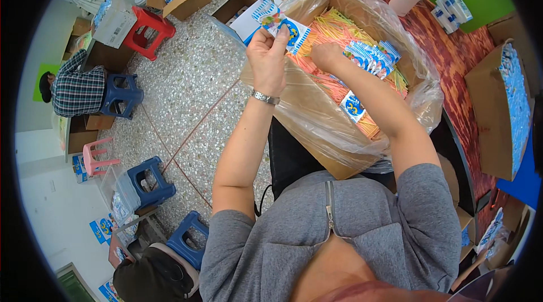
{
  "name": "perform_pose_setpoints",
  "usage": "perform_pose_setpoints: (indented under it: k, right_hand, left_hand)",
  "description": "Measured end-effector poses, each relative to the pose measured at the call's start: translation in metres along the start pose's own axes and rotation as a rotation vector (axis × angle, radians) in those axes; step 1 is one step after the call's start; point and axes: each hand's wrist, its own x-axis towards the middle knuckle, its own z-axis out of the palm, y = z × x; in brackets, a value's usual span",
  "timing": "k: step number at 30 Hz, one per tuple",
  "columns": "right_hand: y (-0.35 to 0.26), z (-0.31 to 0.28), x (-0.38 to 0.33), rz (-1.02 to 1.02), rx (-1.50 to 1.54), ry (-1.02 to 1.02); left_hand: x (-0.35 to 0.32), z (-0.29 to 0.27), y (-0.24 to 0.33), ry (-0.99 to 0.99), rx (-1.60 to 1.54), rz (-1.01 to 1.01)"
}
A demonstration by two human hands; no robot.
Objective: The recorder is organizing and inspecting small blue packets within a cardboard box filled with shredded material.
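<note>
Above the lined carton (317,132), her left hand (267,58) pinches a printed packet (283,26) upright for filling; her right hand (327,56) closes on orange sticks (331,33).

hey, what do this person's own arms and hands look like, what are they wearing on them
Both forearms are bare. Short grey sleeves of a zip-front top end above the elbows. The left hand has a silver metal-link watch or bracelet around its wrist. The right hand and its wrist show no jewellery, and neither hand wears a glove.
</note>
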Motion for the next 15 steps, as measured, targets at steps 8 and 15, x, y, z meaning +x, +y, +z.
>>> perform_pose_setpoints:
  k: [8,15]
  right_hand:
    - [0.03,-0.026,-0.054,-0.171,0.437,0.183]
    - [0.018,-0.02,-0.109,-0.4,1.536,-0.456]
  left_hand:
    - [0.005,0.003,-0.006,0.02,-0.004,0.031]
    - [0.001,0.036,-0.035,0.025,-0.16,-0.023]
